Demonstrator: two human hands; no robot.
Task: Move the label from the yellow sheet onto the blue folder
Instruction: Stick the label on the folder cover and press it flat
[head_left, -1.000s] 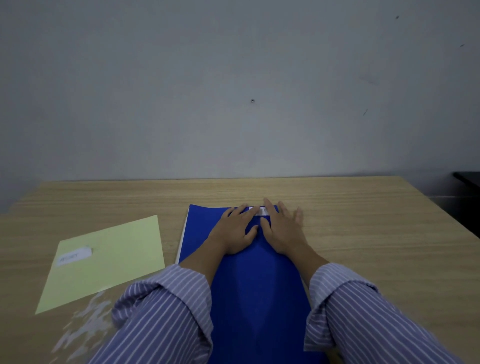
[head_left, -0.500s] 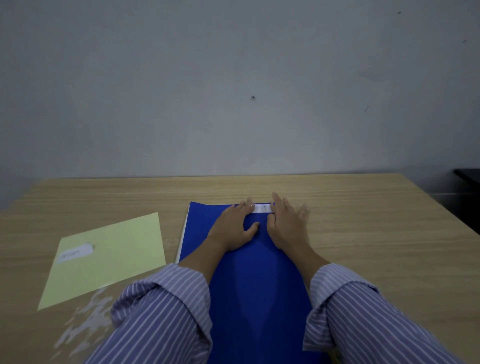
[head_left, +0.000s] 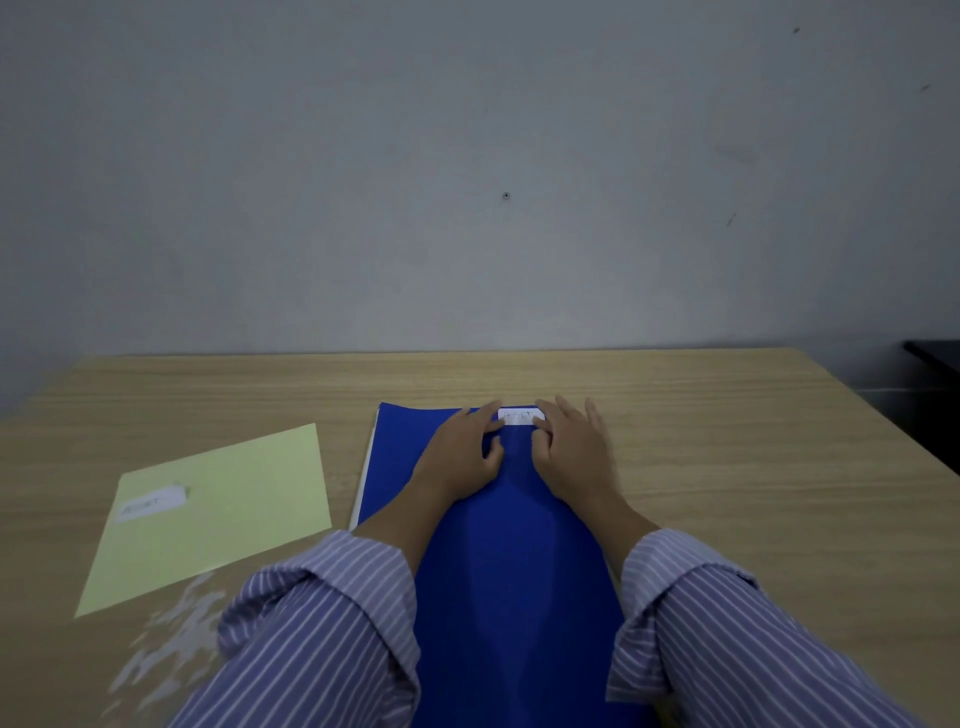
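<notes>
label (head_left: 521, 416): thin, light, limp paper, sticking near the blue folder's (head_left: 511, 561) far edge; best lifted by a corner.
left hand (head_left: 462, 457): grip flat, fingers pressing one end, holding nothing.
right hand (head_left: 574, 454): grip flat, pressing the other end.

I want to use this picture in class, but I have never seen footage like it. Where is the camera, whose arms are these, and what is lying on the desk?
The camera sits on a person's head, looking forward and down, so the striped sleeves are that person's own arms. There is no machine here. On the wooden desk lies a blue folder, with a yellow sheet to its left. A white label lies at the folder's far edge; the left hand and right hand rest flat on the folder, fingertips at either end of the label. Nothing is lifted or gripped. Another white label lies on the yellow sheet. The writing on both is too faint to read.
</notes>
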